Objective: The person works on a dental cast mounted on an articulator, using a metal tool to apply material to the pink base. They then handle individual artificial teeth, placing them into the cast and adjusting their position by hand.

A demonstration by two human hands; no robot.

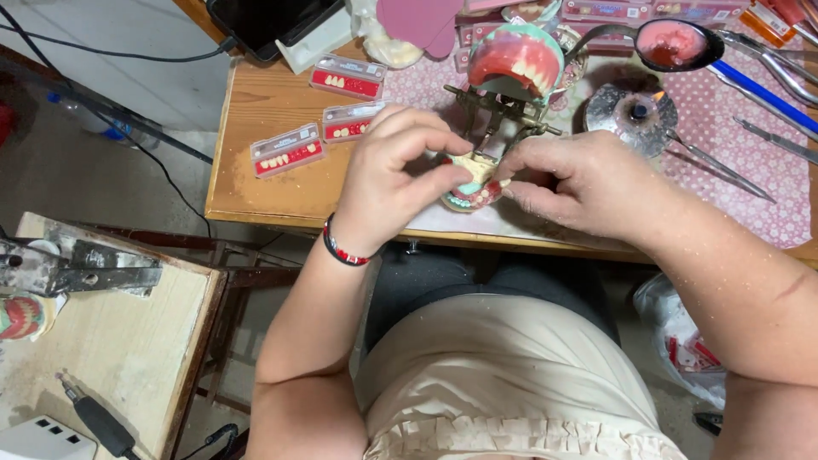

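Note:
A metal dental articulator [503, 106] stands on the wooden table [264, 183], tilted open, with a pink-and-white upper denture [515, 58] raised at the top. Below it sits the lower denture model [471, 189], red wax with small teeth on a pale base. My left hand [396, 175] grips the lower model from the left, thumb and fingers curled on it. My right hand [579, 183] pinches at the model's right side with its fingertips; whether a tooth sits between them is hidden.
Three clear cases of artificial teeth [287, 150] lie left on the table. A small burner [632, 115] with a flame, a wax-filled ladle [673, 43] and metal instruments [724, 175] lie right. A second wooden bench [111, 341] with a metal tool stands at lower left.

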